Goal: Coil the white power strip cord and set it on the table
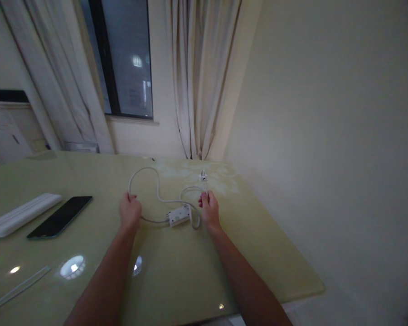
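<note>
While the left hand (129, 212) grips the cord (158, 186) at its left bend, right hand (209, 209) pinching the same cord near the plug (203, 177), power strip (179, 216) on the table (177, 280) between both hands, cord looped beside it, phone (60, 217) and white bar (22, 215) off to the left.

Between the left grip (130, 212) and right grip (210, 210), cord (158, 192) and strip (179, 216) are showing smooth plastic. Under both, the bench (177, 271) is gleaming, glossy and smooth. Left of them, the phone (60, 217) is looking smooth and glassy. Beyond them, the curtain (200, 77) is hanging in matt cloth.
</note>
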The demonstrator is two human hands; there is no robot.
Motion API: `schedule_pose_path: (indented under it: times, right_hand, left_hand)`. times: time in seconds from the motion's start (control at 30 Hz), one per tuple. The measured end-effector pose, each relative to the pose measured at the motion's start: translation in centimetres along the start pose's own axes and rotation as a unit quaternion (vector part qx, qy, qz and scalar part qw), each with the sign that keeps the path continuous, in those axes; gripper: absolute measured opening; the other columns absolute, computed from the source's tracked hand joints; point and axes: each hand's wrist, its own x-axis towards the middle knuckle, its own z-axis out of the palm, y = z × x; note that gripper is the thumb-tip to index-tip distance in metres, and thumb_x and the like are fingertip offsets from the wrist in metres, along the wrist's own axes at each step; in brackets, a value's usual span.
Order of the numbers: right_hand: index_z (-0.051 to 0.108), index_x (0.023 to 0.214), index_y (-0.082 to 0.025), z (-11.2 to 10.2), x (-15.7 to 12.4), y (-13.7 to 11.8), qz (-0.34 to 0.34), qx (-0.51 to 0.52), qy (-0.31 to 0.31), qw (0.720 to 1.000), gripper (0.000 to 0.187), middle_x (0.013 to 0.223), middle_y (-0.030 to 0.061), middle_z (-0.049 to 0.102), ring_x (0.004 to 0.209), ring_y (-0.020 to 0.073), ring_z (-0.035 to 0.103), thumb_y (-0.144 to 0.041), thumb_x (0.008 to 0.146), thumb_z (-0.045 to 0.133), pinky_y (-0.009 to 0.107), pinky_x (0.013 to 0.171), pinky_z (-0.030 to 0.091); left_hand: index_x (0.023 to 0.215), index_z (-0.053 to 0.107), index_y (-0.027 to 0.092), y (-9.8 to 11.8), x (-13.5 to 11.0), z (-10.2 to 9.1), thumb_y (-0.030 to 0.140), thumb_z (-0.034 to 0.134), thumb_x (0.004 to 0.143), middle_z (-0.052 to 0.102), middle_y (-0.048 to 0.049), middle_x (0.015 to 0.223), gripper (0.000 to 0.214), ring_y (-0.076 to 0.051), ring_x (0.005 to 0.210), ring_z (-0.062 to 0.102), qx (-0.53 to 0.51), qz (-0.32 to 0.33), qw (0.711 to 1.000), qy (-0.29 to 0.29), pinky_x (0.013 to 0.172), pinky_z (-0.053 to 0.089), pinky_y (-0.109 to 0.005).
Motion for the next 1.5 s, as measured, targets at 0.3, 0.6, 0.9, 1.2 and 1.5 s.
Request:
schedule_pose_path:
  times: [0.3,0.6,0.9,1.2,1.5]
  right_hand:
    - [0.054,0.075,-0.024,0.1,-0.2,-0.7,0.014,0.033,-0.004,0.999,0.046,0.066,-0.0033,0.059,0.058,0.0137,0.054,-0.066,0.094,0.057,0.026,0.058,0.043]
    - [0.054,0.084,-0.024,-1.1,0.7,-2.0,0.055,0.146,-0.011,0.988,0.048,0.053,-0.0126,0.031,0.042,0.0097,0.023,-0.072,0.087,0.059,0.024,0.041,0.020]
    - [0.061,0.101,-0.024,-1.2,-0.1,-4.5,-0.071,0.179,-0.024,0.981,0.032,0.067,-0.0054,0.049,0.061,0.0137,0.045,-0.056,0.097,0.063,0.026,0.060,0.039]
    - [0.072,0.099,-0.025,-0.7,-1.6,-4.8,-0.139,0.006,-0.109,0.984,0.023,0.086,0.0029,0.071,0.078,0.0198,0.063,-0.043,0.101,0.059,0.031,0.074,0.048]
    - [0.073,0.102,-0.023,-0.7,-1.5,-3.7,-0.299,-0.213,-0.128,0.921,0.016,0.092,0.0067,0.075,0.088,0.0234,0.064,-0.027,0.101,0.058,0.036,0.085,0.044]
  left_hand:
    - [0.141,0.064,0.021,0.0,-5.5,2.6,0.023,0.044,0.102,0.062,-0.0183,0.148,0.044,-0.035,0.140,0.050,0.340,0.318,0.862,-0.202,0.125,0.021,-0.059]
    - [0.121,0.075,0.023,-1.9,-7.3,4.8,0.036,0.054,0.101,0.075,-0.0130,0.114,0.031,-0.030,0.114,0.067,0.317,0.332,0.812,-0.361,0.105,0.045,-0.046]
    - [0.108,0.077,0.024,-2.0,-6.7,4.8,0.034,0.056,0.099,0.078,-0.0109,0.108,0.025,-0.029,0.108,0.070,0.264,0.304,0.845,-0.351,0.102,0.048,-0.045]
    - [0.129,0.073,0.022,0.3,-8.0,5.4,0.039,0.052,0.101,0.073,-0.0131,0.133,0.039,-0.028,0.129,0.064,0.101,0.291,0.880,-0.362,0.114,0.046,-0.047]
    - [0.093,0.074,0.021,3.0,-11.4,5.5,0.061,0.076,0.087,0.081,-0.0101,0.106,0.041,-0.028,0.107,0.076,-0.319,-0.082,0.886,-0.325,0.100,0.059,-0.046]
